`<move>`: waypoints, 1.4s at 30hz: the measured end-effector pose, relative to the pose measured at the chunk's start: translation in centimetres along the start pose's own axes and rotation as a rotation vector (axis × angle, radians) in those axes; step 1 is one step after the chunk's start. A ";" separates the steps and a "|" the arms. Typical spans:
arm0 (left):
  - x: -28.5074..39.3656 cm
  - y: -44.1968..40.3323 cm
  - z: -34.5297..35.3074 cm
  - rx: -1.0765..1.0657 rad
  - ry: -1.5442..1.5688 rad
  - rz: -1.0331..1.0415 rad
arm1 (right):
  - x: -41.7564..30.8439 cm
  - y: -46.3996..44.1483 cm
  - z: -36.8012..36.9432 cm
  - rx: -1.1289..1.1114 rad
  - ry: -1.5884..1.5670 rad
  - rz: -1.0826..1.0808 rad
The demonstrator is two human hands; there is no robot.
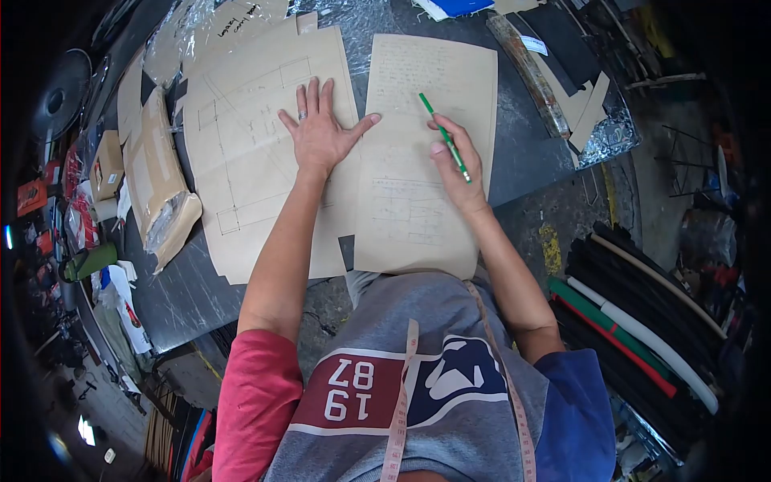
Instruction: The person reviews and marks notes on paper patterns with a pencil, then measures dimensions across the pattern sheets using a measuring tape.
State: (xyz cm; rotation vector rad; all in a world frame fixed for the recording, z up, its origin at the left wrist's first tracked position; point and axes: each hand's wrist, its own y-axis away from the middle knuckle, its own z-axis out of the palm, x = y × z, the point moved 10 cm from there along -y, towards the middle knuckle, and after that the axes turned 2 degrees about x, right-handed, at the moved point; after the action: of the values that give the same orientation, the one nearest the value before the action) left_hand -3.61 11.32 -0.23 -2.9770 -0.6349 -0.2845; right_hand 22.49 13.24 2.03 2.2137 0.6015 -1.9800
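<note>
My left hand [324, 136] lies flat with its fingers spread on a large brown paper pattern sheet [257, 169] that bears pencil lines and rectangles. Its thumb reaches onto the edge of a second brown sheet [405, 153], which carries handwritten lines at the top and a ruled drawing lower down. Over the right side of that second sheet, my right hand [463, 165] grips a green pencil [444, 136] between thumb and fingers. The pencil is tilted, one end pointing up and left toward the writing. Whether it touches the paper I cannot tell.
A brown taped package [157, 177] lies on the dark table [530, 169] at left. A worn wooden bar [526, 76] and paper scraps [590, 112] rest at the right corner. Fabric rolls [634, 321] stand below right. A measuring tape [399, 410] hangs over my shirt.
</note>
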 end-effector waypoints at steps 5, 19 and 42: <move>-0.1 0.1 -0.1 -0.001 0.002 0.001 | 0.2 0.7 0.8 0.031 0.076 0.060; -0.4 -0.1 0.1 -0.023 0.029 -0.002 | 1.5 0.0 2.1 0.090 0.147 0.108; 0.2 0.3 -0.2 -0.016 -0.042 0.043 | 6.0 -17.1 -6.3 0.152 0.146 0.017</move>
State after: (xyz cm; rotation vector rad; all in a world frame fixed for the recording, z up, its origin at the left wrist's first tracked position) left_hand -3.34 11.10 -0.03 -3.0148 -0.5753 -0.2261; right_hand 22.60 32.39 0.10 2.4608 0.4590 -1.9276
